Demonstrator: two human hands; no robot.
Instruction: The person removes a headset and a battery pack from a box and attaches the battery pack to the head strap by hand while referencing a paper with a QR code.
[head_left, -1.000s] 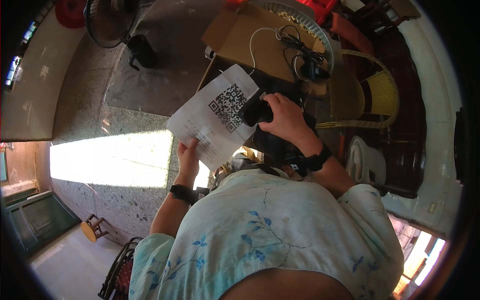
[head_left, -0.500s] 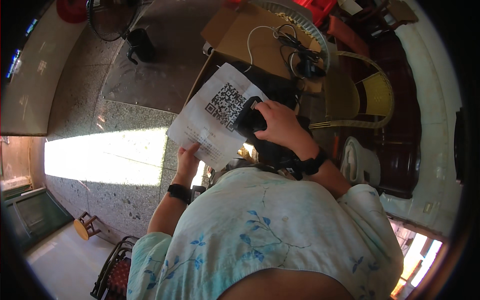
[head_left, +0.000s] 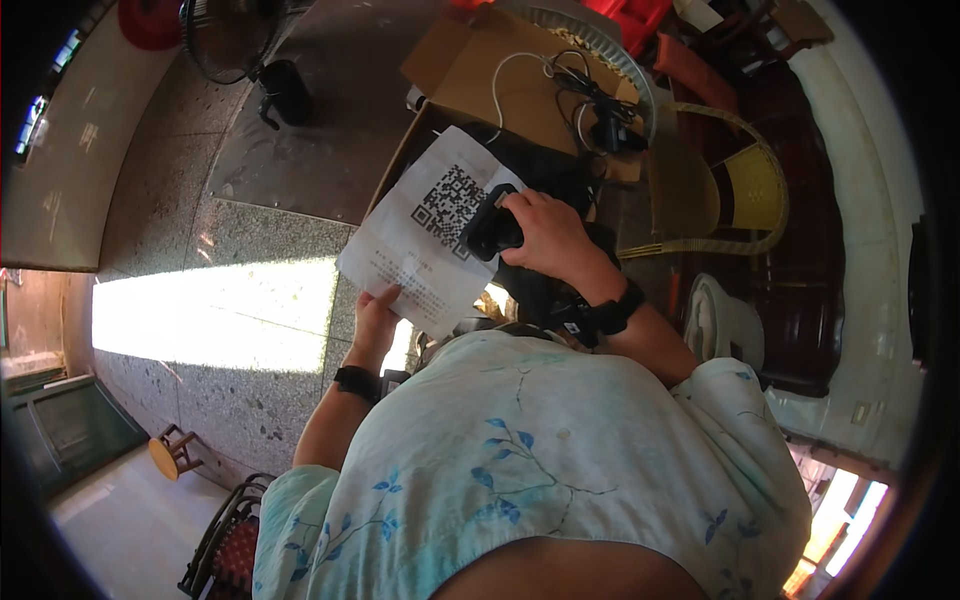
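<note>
A white paper sheet (head_left: 405,245) bearing a large black QR code and lines of small print is tilted in front of me. My left hand (head_left: 376,318) pinches its lower left edge, thumb on top. My right hand (head_left: 550,235) is closed around a small black boxy device (head_left: 494,228), whose exact kind I cannot make out. The device hovers at the sheet's right side and covers the code's right edge. Behind the sheet is an open cardboard box (head_left: 480,65) with dark contents partly hidden. Black wristbands circle both my wrists.
Coiled black and white cables with an adapter (head_left: 612,132) lie on the box flap. A dark mug (head_left: 286,92) and a fan (head_left: 232,35) stand at the far left. To the right are a yellow wicker chair (head_left: 755,185) and a white bin-like container (head_left: 715,315). A small stool (head_left: 170,455) stands lower left.
My right hand has shifted slightly left and up with the black device, which turned a little. My left hand and the sheet stay nearly in place.
</note>
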